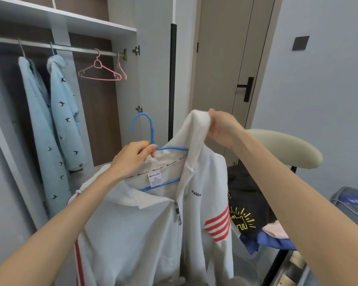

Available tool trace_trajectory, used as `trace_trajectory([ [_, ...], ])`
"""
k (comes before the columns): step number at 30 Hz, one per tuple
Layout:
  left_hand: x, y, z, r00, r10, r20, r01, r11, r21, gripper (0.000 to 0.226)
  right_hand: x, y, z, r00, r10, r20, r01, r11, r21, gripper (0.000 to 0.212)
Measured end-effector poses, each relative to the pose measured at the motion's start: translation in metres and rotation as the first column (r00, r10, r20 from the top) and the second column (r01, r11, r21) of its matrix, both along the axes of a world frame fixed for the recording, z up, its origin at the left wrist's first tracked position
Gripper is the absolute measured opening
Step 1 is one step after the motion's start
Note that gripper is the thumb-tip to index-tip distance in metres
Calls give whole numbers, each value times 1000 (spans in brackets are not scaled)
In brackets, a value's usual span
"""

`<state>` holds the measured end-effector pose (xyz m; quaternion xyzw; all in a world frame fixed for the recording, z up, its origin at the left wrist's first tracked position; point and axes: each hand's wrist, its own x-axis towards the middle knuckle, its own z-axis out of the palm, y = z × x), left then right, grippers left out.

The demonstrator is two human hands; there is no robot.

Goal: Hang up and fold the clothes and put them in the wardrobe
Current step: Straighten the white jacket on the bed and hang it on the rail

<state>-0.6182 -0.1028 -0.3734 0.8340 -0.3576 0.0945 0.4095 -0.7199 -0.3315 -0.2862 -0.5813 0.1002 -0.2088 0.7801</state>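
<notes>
A soft white fleece zip jacket (132, 228) with red stripes hangs on a thin blue hanger (152, 131), held in the air before the open wardrobe (91, 19), the left hand (132, 156) curled round the hanger's neck and the right hand (221, 126) pinching the jacket's raised collar.

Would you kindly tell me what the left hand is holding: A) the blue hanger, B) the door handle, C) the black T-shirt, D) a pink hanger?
A: the left hand grips the blue hanger just below its hook, inside the collar of the white zip jacket.
</notes>
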Motion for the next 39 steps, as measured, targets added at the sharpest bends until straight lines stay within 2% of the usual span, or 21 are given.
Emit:
trace_trajectory([
  [1, 2, 2, 1, 1000, 17, 2, -17, 1000, -11, 38, -3, -8, -1, 998, -27, 54, 22, 995, 94, 18],
  [3, 5, 5, 4, 1000, 25, 5, -25, 996, -89, 37, -9, -19, -17, 998, -51, 37, 43, 979, 197, 21],
  [5, 5, 4, 9, 1000, -3, 2, 3, 986, -167, 35, -11, -23, -42, 993, -86, -81, 100, 977, 189, 22],
  [7, 0, 1, 10, 999, -33, 3, 33, 985, -171, 36, -3, -29, -65, 955, -202, -219, 232, 965, 123, 27],
  [10, -3, -4, 4, 1000, 12, 3, -11, 990, -140, 36, 0, -30, -74, 826, -436, -358, 406, 900, -160, 41],
  [12, -4, -4, 5, 999, 49, 1, -48, 989, -142, 36, 0, -33, -84, 763, -565, -314, 490, 822, -289, 39],
  [15, -5, -4, 15, 997, 75, 28, -71, 988, -138, 36, -7, -28, -97, 722, -650, -237, 396, 670, -628, 26],
  [17, -6, -4, 20, 996, 76, 51, -69, 990, -119, 36, -10, -27, -101, 714, -685, -144, 310, 493, -813, 30],
  [18, -7, -4, 22, 996, 72, 56, -65, 992, -107, 36, -12, -23, -99, 744, -667, -43, 307, 397, -865, 34],
  [20, -8, -5, 24, 997, 52, 54, -48, 995, -82, 35, -14, -11, -88, 867, -481, 129, 311, 323, -894, 35],
  [21, -9, -7, 24, 998, 38, 48, -35, 997, -67, 34, -14, -3, -82, 920, -358, 157, 273, 299, -914, 33],
  [23, -12, -12, 25, 1000, -6, 30, 7, 999, -49, 30, -12, 15, -73, 982, -171, 84, 124, 242, -962, 27],
  [25, -15, -17, 25, 998, -61, -19, 59, 996, -70, 22, -11, 26, -68, 992, -117, -42, -23, 158, -987, 19],
  [27, -18, -18, 26, 993, -97, -69, 92, 993, -74, 24, -13, 27, -68, 990, -105, -96, -80, 149, -986, 22],
  [29, -22, -16, 30, 990, -115, -85, 115, 993, -11, 25, -18, 25, -72, 996, -60, -70, -56, 210, -976, 25],
  [31, -26, -12, 35, 996, -92, -1, 91, 988, 121, 25, -22, 24, -74, 996, -88, -12, 10, 246, -969, 24],
  [33, -28, -9, 39, 982, -29, 185, -4, 984, 176, 20, -21, 21, -71, 979, -197, 56, 102, 232, -967, 23],
  [35, -26, -3, 37, 923, 118, 367, -139, 990, 31, 21, -21, 16, -64, 941, -320, 108, 185, 221, -958, 24],
  [36, -23, 2, 34, 890, 216, 402, -199, 976, -83, 22, -21, 13, -60, 923, -365, 125, 220, 230, -948, 24],
  [37, -20, 7, 30, 866, 310, 393, -253, 949, -190, 23, -21, 10, -56, 907, -398, 138, 249, 243, -937, 24],
  [39, -13, 18, 20, 868, 432, 246, -337, 875, -347, 23, -22, 4, -49, 885, -442, 147, 293, 283, -913, 23],
])
